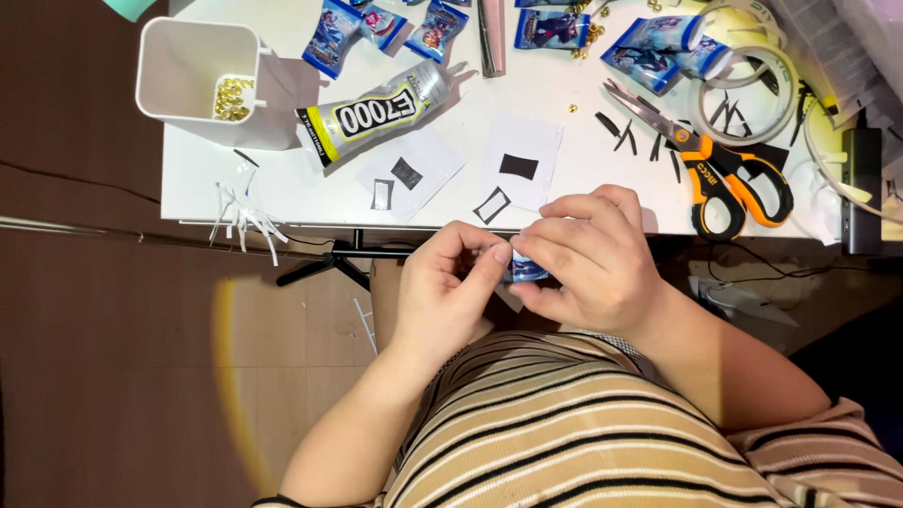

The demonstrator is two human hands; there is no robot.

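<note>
My left hand (450,287) and my right hand (588,259) meet just below the white table's front edge (282,214), over my lap. Both pinch a small blue glossy packet (525,270), mostly hidden by the fingers. My left thumb and forefinger press its left end; my right fingers curl over its top. Nearest on the table are two white paper pieces with black rectangles (520,165).
A glue tube (372,115) lies by a white square cup (198,71) holding gold beads. Orange-handled scissors (724,160), tape rolls (752,94), several blue packets (550,28) and black strips lie across the table. White paper slivers (246,218) hang off the front edge.
</note>
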